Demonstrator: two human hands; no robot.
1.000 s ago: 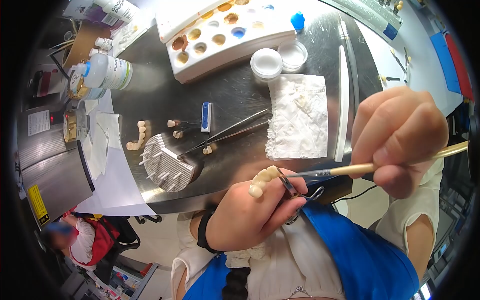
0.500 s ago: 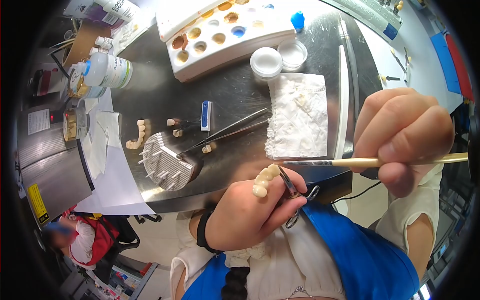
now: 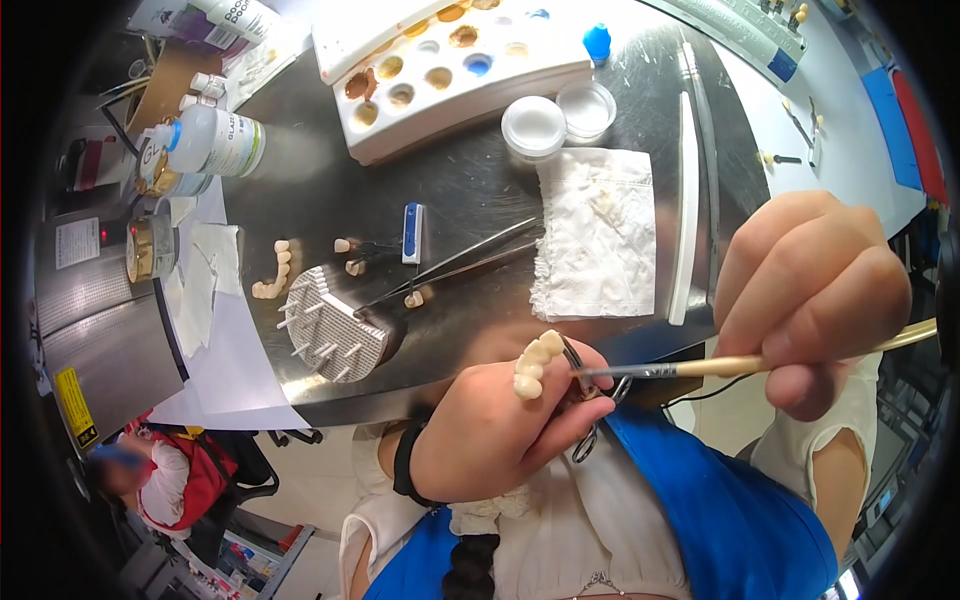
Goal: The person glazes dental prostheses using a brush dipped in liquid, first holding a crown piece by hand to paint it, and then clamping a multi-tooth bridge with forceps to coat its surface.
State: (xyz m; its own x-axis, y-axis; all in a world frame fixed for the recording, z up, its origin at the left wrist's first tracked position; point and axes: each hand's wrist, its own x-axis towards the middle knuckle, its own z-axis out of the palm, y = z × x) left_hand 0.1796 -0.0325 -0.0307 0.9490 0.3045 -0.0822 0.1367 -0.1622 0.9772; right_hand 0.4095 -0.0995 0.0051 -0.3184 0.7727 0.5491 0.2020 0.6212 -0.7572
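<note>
My left hand (image 3: 500,420) is closed around a ring-handled locking forceps (image 3: 584,450), whose jaws grip a tooth-coloured dental bridge (image 3: 533,368) above the knuckles. Between thumb and fingers my right hand (image 3: 815,295) pinches a fine paintbrush (image 3: 720,367) that lies nearly level and points left. Its bristle tip overlaps the forceps and left fingers in this view, just right of the bridge. On the metal tabletop, a second dental bridge (image 3: 282,266) lies beside a pegged firing tray (image 3: 335,330). A pair of long tweezers (image 3: 455,262) rests near the blue-and-white shade holder (image 3: 412,232).
A white palette (image 3: 440,105) with stained wells stands at the back, beside two small white jars (image 3: 533,125) and a blue cap (image 3: 597,42). A folded tissue (image 3: 597,235) lies ahead of my hands. Glaze bottles (image 3: 215,140) stand at left. A person (image 3: 165,480) sits lower left.
The brush tip has come off the bridge's upper end and moved down and right. My right hand has dropped slightly. The bridge has turned a little in my left hand.
</note>
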